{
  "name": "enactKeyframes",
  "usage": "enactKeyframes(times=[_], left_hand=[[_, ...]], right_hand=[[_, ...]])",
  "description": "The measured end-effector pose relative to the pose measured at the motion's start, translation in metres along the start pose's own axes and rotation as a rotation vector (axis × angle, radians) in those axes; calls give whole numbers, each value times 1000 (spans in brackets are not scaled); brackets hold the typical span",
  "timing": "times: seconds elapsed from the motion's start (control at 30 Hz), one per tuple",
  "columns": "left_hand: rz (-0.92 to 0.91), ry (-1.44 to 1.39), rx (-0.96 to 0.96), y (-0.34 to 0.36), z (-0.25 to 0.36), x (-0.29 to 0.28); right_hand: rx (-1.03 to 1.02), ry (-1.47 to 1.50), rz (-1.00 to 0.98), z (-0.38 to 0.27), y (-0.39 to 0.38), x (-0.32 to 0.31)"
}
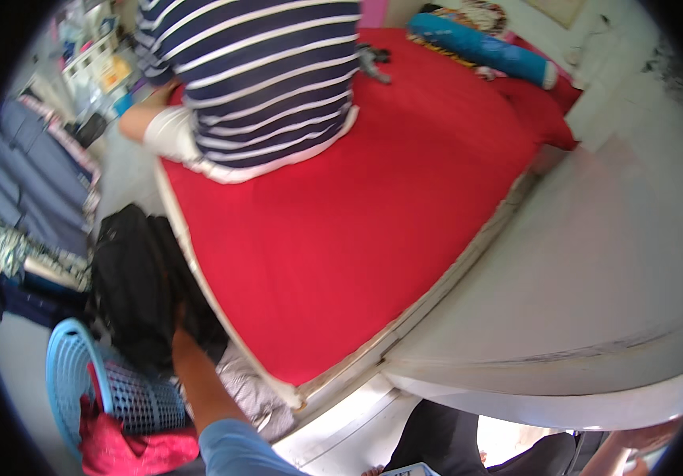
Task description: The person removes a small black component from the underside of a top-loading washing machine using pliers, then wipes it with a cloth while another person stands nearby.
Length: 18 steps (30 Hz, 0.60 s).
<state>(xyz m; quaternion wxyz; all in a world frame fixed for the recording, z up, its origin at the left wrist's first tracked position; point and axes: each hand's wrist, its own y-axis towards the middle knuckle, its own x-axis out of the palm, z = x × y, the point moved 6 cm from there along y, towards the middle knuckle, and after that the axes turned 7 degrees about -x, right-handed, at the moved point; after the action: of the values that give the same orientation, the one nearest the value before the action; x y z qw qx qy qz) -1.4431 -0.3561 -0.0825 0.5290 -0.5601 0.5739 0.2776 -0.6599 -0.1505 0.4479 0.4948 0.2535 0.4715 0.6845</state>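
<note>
My left arm, in a blue sleeve, reaches from the bottom edge to a black bag (135,278) on the floor. My left hand (179,316) touches the bag's dark fabric, its fingers hidden there. Just left of that arm stands a light-blue plastic basket (135,401) with red cloth (135,452) at its front, and crumpled grey fabric (254,389) lies to its right. My right hand (651,436) is at the lower right, by the curved rim of a pale grey-white surface (556,278); its fingers are unclear.
A person in a striped shirt (262,79) sits on a red-covered bed (357,254), which holds a blue bolster (484,51) and bedding at the back. Hanging clothes (40,182) line the left side. Dark-trousered legs (436,436) show below the pale surface.
</note>
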Motion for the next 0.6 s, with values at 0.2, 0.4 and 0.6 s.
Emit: enactKeyframes(times=[0.2,0.4,0.6], left_hand=[[-3,-71,-2,-14,-29,-14],[81,-396,52,-49,-53,-87],[-93,-1330,547,-268,71,-257]], right_hand=[[82,43,8,4,-7,-3],[190,162,47,-1,-6,-9],[336,640,191,-21,21,-9]])
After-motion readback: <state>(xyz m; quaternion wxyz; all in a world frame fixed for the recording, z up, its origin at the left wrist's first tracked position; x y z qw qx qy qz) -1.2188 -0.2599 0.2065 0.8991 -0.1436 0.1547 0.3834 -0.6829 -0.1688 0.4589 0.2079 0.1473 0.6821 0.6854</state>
